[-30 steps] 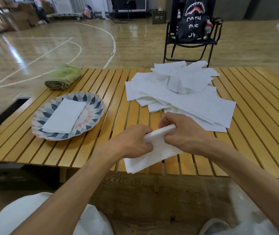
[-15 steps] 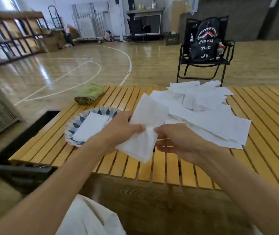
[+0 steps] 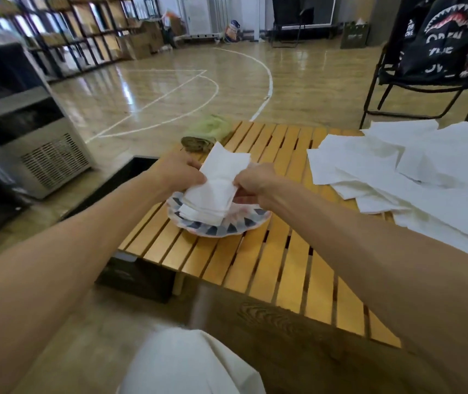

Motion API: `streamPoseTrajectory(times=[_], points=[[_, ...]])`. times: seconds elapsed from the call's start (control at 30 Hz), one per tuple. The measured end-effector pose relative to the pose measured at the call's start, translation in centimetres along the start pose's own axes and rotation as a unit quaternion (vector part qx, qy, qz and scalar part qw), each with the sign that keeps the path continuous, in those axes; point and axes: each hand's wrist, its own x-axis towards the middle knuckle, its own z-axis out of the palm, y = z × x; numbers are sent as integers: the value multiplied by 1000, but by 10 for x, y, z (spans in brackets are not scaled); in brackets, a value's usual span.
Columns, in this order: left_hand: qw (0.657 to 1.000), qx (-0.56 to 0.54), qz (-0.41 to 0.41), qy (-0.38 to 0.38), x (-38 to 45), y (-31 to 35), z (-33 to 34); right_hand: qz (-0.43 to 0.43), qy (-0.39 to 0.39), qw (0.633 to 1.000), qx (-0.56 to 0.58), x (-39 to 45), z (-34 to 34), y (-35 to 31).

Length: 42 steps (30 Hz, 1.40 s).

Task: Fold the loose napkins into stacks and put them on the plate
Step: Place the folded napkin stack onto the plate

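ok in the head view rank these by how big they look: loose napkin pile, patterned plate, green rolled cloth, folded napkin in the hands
1. loose napkin pile, clearly largest.
2. patterned plate, partly covered.
3. and 4. held folded napkin and green rolled cloth look similar; the cloth lies farther from the camera and is blurred, so unranked.

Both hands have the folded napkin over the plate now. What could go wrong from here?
1. The folded napkin, pinched by the left hand and right hand, looks loosely folded and may spring open on release.
2. It could land askew on the stack on the plate.
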Motion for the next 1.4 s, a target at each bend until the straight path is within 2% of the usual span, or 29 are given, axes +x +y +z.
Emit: streamPoseTrajectory(times=[0.17,0.27,0.37,0.47,0.57,0.63,0.67,0.77,0.87,1.13,1.27,1.4], points=[[999,38,-13,17,23,-29,12,-20,3,997,-74,21,18,7],[995,95,19,33,31,-40,19,-37,18,986,-162,27,24,10],[981,177,69,45,40,-50,28,-89,19,960,-264,30,25,15],[948,279,138,67,48,-58,35,-121,21,936,-329,33,27,19],[874,399,251,118,44,-62,38,-137,33,934,-329,38,33,22],[833,452,306,92,38,-60,42,-158,57,925,-341,38,37,25],[834,456,302,73,34,-60,43,-173,68,913,-363,38,39,28],[867,426,256,30,21,-57,48,-179,65,870,-455,27,45,33],[861,448,240,23,5,-49,54,-171,32,823,-541,16,48,38],[884,413,211,56,-52,-19,47,-224,35,809,-543,-49,8,26],[903,370,210,51,-92,2,23,-224,21,807,-546,-88,-25,29],[907,350,234,26,-147,17,14,-241,13,789,-566,-133,-48,37]])
